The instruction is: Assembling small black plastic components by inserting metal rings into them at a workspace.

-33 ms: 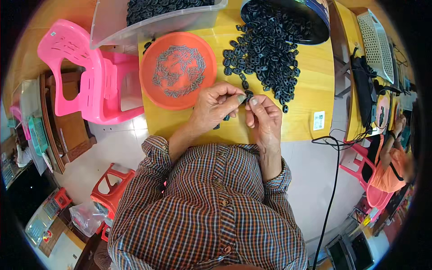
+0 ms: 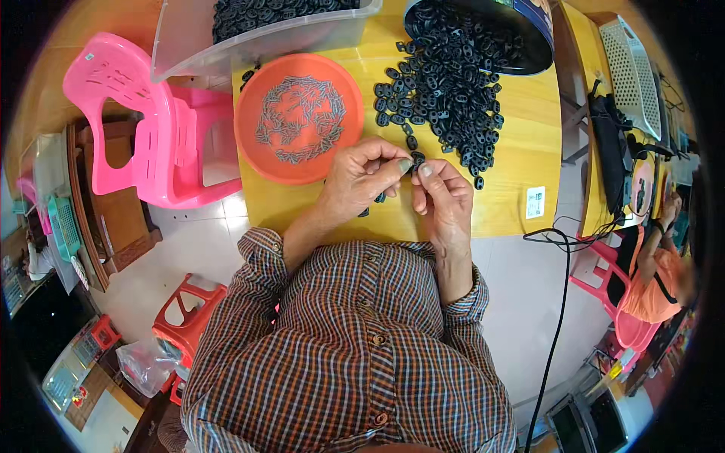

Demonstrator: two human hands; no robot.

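Above the near part of the yellow table, my two hands meet fingertip to fingertip. My right hand (image 2: 445,200) is closed in a pinch on a small black oval plastic piece (image 2: 418,157) with holes. Close against it, the thumb and fingers of my left hand (image 2: 359,183) are pinched together; whatever they hold is too small to make out. Left of my hands sits a round orange-red tray (image 2: 247,140) with many small grey metal screws (image 2: 302,117) scattered in it. Beyond my right hand spreads a heap of similar black pieces (image 2: 453,94). A few more pieces lie partly hidden below my left hand.
The heap spills from a tipped round container (image 2: 540,34) at the far right. A translucent bin (image 2: 302,41) of black pieces stands far left. Around the yellow table (image 2: 513,215) are a pink chair (image 2: 170,143), a red stool (image 2: 185,321) and a black cable (image 2: 563,302). Another person (image 2: 653,283) sits at right.
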